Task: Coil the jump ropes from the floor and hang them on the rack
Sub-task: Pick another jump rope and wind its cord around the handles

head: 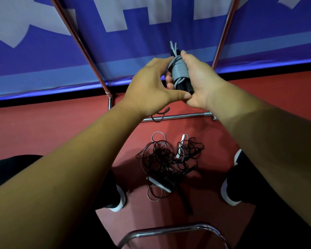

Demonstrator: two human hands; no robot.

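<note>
Red floor (43, 126) — tangled ropes (167, 164)

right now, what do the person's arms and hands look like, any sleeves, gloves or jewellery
Both are bare. The left hand and right hand wear no gloves, and no rings show. The left forearm and right forearm are uncovered as far as the frame reaches: no sleeve, watch or wristband in view.

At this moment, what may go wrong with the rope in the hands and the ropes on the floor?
1. The grey rope is wound round its black handles, but two loose ends stick out on top. If the right hand or the left hand eases, the coil may unwind.
2. The tangled ropes lie between the shoes. A step could catch them and tighten the knots.
</note>
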